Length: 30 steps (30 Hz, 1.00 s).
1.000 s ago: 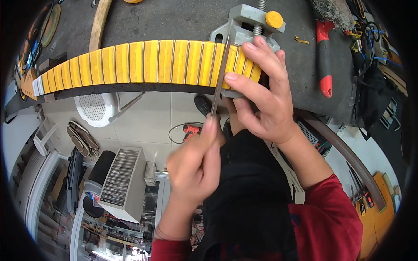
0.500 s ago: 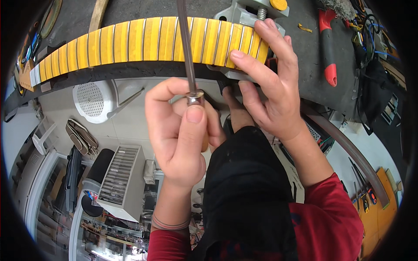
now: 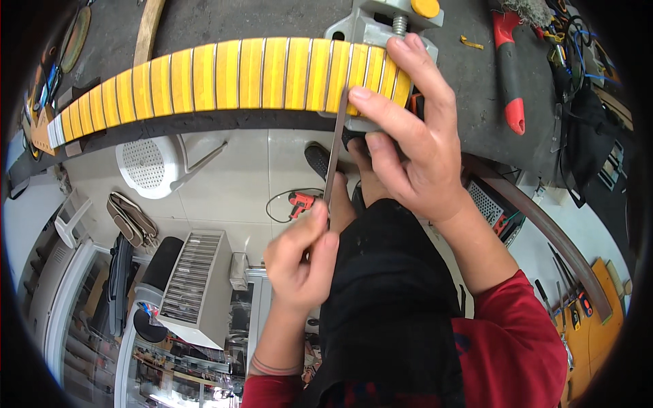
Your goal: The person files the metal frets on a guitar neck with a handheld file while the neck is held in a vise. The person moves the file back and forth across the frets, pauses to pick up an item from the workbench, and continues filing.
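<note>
A guitar neck (image 3: 228, 75) lies crosswise over the bench's near edge, yellow tape covering the fingerboard between its bare metal frets. My left hand (image 3: 299, 262) is closed around the near end of a slim metal file (image 3: 335, 156); the handle is hidden. The file slants up and away, its tip on the neck's near part towards the right end. Beside that tip, the index fingertip of my right hand (image 3: 425, 146) touches the tape. Its other fingers stretch over the neck's right end, thumb apart below the near edge.
Behind the neck's right end stands a grey metal vise (image 3: 381, 30). A red-and-black handled brush (image 3: 510, 75) lies right on the dark bench (image 3: 272, 19), a wooden strip (image 3: 148, 34) at back left. Below are a white stool (image 3: 146, 166) and a red power tool (image 3: 300, 202).
My left hand has drawn back towards me, and the file tip has come down onto the neck beside my right index finger. The view has shifted slightly.
</note>
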Each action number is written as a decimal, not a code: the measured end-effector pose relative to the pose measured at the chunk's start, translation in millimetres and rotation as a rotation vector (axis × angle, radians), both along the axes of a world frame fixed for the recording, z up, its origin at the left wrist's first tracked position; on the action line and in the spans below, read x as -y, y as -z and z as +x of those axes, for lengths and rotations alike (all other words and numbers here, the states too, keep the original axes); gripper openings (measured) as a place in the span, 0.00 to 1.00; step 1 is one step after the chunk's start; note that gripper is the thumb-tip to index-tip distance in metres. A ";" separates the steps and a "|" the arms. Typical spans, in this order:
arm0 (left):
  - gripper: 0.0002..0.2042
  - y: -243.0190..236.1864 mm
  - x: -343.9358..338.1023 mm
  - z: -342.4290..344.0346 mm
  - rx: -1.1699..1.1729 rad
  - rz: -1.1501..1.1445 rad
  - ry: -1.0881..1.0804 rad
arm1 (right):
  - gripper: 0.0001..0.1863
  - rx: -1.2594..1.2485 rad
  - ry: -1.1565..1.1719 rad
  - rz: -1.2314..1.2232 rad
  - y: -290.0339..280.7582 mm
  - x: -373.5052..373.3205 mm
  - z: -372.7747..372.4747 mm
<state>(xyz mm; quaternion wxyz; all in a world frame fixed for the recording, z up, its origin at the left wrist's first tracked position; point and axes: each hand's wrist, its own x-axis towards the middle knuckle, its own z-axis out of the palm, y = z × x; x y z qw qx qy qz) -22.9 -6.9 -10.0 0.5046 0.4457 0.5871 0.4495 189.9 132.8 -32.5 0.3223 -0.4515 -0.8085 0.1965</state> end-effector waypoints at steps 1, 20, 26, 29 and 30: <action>0.18 -0.8 -1.8 -0.8 -0.055 0.059 0.050 | 0.34 -0.004 -0.001 -0.006 -0.8 -0.2 -0.8; 0.17 -28.8 -104.3 28.8 -0.172 -0.021 0.055 | 0.37 -0.057 0.042 -0.139 0.3 2.2 1.3; 0.20 -29.7 -37.7 8.8 -0.351 0.123 0.155 | 0.31 -0.018 0.006 -0.163 -6.7 1.3 3.7; 0.20 -31.1 -65.9 16.9 -0.323 0.148 0.122 | 0.35 -0.037 0.022 -0.138 -0.7 2.4 1.7; 0.19 -31.6 -93.6 28.3 -0.299 0.104 0.081 | 0.36 -0.048 0.028 -0.126 1.3 2.4 0.5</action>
